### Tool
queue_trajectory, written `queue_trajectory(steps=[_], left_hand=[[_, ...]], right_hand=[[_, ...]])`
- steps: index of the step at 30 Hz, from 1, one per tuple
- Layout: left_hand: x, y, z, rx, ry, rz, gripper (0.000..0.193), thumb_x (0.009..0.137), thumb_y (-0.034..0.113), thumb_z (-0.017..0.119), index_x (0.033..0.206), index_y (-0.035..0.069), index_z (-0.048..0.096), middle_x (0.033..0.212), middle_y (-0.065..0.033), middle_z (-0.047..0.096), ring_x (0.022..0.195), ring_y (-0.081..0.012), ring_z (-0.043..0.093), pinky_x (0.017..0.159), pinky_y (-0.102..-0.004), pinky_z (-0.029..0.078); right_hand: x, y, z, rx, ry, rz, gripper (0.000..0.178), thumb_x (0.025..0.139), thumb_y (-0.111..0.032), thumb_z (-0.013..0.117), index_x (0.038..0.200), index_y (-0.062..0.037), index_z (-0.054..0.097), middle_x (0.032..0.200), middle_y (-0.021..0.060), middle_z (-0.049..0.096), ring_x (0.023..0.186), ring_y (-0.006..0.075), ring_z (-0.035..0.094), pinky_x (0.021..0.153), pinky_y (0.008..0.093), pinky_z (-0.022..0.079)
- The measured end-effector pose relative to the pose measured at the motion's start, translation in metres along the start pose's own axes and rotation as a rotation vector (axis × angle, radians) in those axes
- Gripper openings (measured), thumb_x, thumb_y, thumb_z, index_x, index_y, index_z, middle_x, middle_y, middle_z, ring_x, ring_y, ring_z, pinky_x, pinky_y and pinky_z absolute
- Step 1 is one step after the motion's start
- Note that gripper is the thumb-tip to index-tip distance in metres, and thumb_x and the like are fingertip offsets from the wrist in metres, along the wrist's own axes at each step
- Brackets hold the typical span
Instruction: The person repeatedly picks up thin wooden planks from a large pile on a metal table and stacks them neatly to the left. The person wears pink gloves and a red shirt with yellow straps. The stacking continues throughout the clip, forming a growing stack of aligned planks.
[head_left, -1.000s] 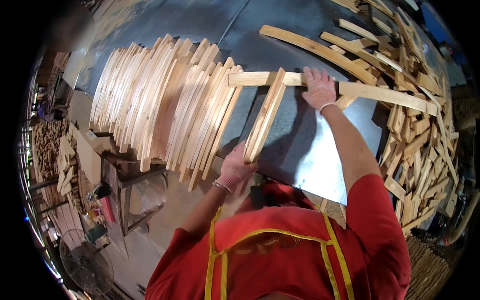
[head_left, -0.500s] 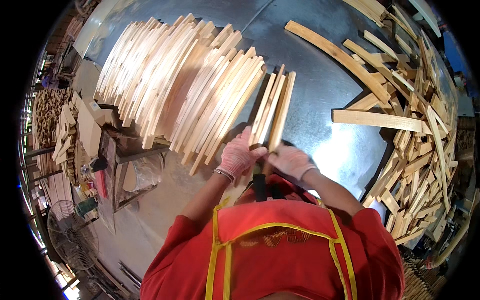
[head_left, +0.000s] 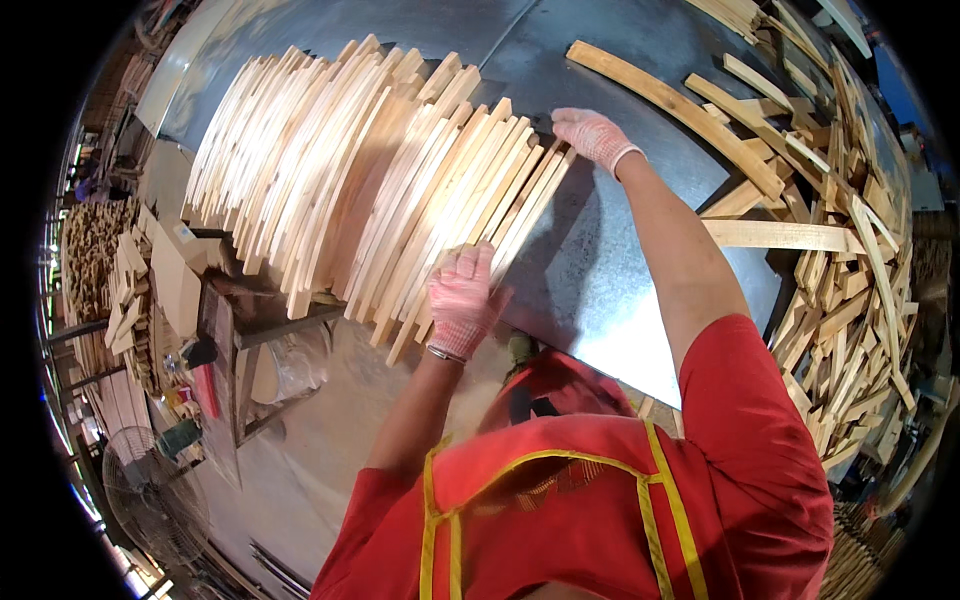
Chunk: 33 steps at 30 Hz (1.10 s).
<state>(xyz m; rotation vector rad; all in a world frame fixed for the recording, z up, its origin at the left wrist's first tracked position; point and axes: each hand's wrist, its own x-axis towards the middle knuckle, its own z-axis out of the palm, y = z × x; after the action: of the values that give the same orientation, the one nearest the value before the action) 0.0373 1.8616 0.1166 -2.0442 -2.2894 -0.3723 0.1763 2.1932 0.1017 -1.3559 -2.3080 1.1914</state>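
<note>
A long row of pale wooden strips stands side by side on the metal table, with uneven ends. My left hand, in a pinkish knitted glove, is closed over the near ends of the strips at the row's right end, its thumb to their right. At the far ends of these same strips is my right hand, gloved alike, with its fingers together and curled over the outermost strip. Its fingertips are partly hidden behind the wood.
Right of the row lies the bare metal tabletop. A long curved board rests there, beside a jumbled heap of wood pieces. At the lower left are a wooden stand and a fan.
The few separate strips held near my body have moved left and now lie against the row. My right hand has travelled to their far ends; my left hand has shifted slightly up the near ends.
</note>
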Motion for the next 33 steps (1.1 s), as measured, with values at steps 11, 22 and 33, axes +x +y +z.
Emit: queue_trajectory(steps=[11,22,33], left_hand=[[0.106,0.012,-0.002,-1.599,-0.087,-0.275,0.02,0.103,0.006,0.057,0.122,0.003,0.063,0.101,-0.0007,0.066,0.088,-0.0158,0.061,0.084,-0.0307,0.052],[0.078,0.151,0.031,-0.976,-0.302,0.021,0.047,0.095,0.021,0.071,0.139,0.007,0.064,0.134,-0.0151,0.067,0.117,-0.0263,0.066,0.102,-0.0384,0.052],[0.046,0.131,0.041,0.023,-0.241,0.14,0.079,0.079,0.04,0.081,0.147,0.009,0.053,0.149,-0.0152,0.053,0.142,-0.0388,0.044,0.116,-0.0606,0.035]], right_hand=[[-0.269,-0.046,0.059,1.001,-0.331,-0.079,0.097,0.095,-0.041,0.074,0.168,-0.008,0.019,0.134,0.0108,0.063,0.124,0.0214,0.058,0.107,0.0385,0.046],[-0.27,0.101,-0.349,0.66,0.846,-0.048,0.034,0.104,-0.024,0.064,0.133,-0.007,0.062,0.102,0.0037,0.067,0.093,0.0148,0.066,0.082,0.0304,0.056],[-0.277,0.254,-0.4,-1.004,0.508,0.576,0.064,0.092,-0.028,0.067,0.152,-0.0145,0.052,0.142,0.0194,0.064,0.132,0.0394,0.06,0.104,0.0501,0.052]])
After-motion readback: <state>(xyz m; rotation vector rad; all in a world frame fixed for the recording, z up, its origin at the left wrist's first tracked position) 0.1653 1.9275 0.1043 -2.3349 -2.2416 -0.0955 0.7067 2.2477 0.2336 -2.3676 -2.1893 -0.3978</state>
